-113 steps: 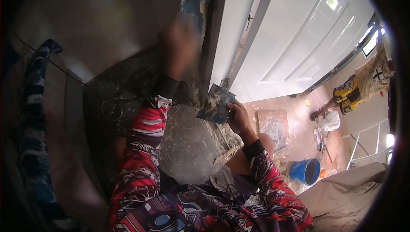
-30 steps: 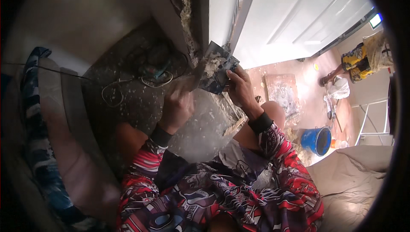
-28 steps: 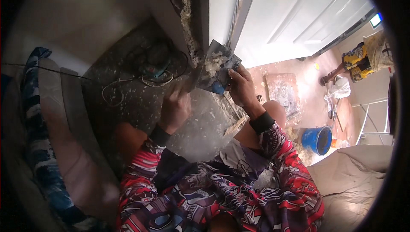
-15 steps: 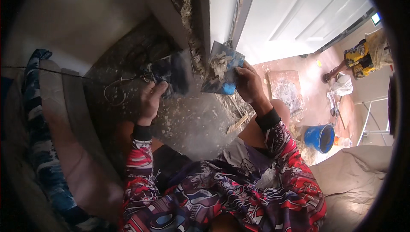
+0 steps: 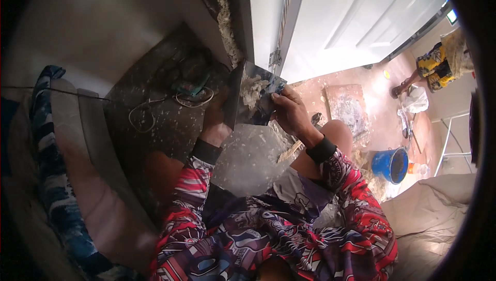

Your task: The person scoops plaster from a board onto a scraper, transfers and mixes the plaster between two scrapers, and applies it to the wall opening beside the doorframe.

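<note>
My right hand [image 5: 290, 109] grips the edge of a flat, dark plate [image 5: 261, 117] with a lump of pale filler [image 5: 253, 90] on its face. My left hand [image 5: 214, 120] is closed around a wide, flat scraper [image 5: 234, 97], its fingers partly in shadow. The scraper's blade stands on edge against the left side of the plate, by the filler. Both tools are in front of me, at the foot of a white door frame [image 5: 266, 22]. A rough, filler-packed gap [image 5: 223, 20] runs along the wall beside the frame.
A white panelled door [image 5: 356, 22] stands at the right of the frame. On the speckled floor lie a green tool [image 5: 190, 89] with a pale cord and a smeared board [image 5: 347, 108]. A blue bucket [image 5: 390, 165] is at right. Another person's legs [image 5: 411, 82] show farther off.
My left hand has moved right with the scraper, bringing it against the plate. My right hand and the plate have shifted slightly left, and the green tool has come into sight.
</note>
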Motion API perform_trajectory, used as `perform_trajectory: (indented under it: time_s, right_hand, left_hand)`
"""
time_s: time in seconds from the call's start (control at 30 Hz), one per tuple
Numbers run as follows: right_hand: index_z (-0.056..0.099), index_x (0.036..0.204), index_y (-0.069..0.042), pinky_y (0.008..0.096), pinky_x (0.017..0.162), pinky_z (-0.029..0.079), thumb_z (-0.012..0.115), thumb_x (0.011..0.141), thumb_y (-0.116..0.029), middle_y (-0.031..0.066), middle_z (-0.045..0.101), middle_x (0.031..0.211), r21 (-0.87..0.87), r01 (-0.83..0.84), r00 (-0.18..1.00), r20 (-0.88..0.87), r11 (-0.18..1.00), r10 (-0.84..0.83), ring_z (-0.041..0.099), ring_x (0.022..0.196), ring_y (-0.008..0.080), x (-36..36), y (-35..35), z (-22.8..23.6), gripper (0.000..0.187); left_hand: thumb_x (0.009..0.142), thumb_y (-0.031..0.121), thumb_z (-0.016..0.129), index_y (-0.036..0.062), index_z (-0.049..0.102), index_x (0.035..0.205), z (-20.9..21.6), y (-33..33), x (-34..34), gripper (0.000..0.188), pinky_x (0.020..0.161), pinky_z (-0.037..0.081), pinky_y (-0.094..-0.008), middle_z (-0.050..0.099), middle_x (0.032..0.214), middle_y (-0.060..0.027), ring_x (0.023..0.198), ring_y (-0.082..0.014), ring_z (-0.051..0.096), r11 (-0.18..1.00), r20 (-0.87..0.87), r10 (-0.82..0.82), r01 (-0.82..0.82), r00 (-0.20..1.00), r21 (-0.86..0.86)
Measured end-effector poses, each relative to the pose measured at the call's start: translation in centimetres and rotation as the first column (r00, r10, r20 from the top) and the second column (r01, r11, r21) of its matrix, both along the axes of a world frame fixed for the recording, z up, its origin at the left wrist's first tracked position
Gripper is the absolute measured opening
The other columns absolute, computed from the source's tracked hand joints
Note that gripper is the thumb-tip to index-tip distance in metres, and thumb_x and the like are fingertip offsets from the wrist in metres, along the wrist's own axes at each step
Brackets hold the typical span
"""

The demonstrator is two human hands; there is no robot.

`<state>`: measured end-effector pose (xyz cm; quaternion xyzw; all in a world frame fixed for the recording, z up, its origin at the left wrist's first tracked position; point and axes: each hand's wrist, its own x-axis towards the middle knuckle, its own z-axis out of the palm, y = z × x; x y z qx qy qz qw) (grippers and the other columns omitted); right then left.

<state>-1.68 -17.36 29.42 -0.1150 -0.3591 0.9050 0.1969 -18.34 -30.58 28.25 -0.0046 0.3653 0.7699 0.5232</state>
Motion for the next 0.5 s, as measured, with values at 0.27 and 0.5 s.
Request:
perform_trajectory:
  time_s: [0.27, 0.5]
  right_hand:
    - [0.047, 0.133, 0.000, 0.0322, 0.069, 0.059, 0.047, 0.097, -0.007, 0.0085, 0.064, 0.110, -0.040, 0.017, 1.000, 0.010, 0.999, -0.017, 0.066, 0.091, 0.0159, 0.6, -0.3, 1.6, 0.037]
    - [0.049, 0.126, -0.001, 0.0352, 0.072, 0.058, 0.046, 0.097, -0.006, 0.0092, 0.062, 0.109, -0.127, -0.001, 0.997, 0.081, 0.992, 0.011, 0.065, 0.089, 0.0184, -0.4, 0.1, 0.7, 0.030]
  left_hand:
    - [0.097, 0.025, 0.059, 0.0044, 0.064, 0.106, -3.2, -2.7, -4.3, 0.023, 0.074, 0.056, -0.0303, 0.069, 0.096, -0.0054, 0.086, -0.0169, 0.068, 0.938, -0.175, 0.293, -0.318, 0.940, -0.136]
    - [0.093, 0.018, 0.065, 0.0042, 0.063, 0.112, -2.7, -3.9, -3.7, 0.023, 0.080, 0.055, -0.0297, 0.068, 0.102, -0.0076, 0.089, -0.0184, 0.067, 0.751, 0.069, -0.496, 0.387, 0.866, 0.535]
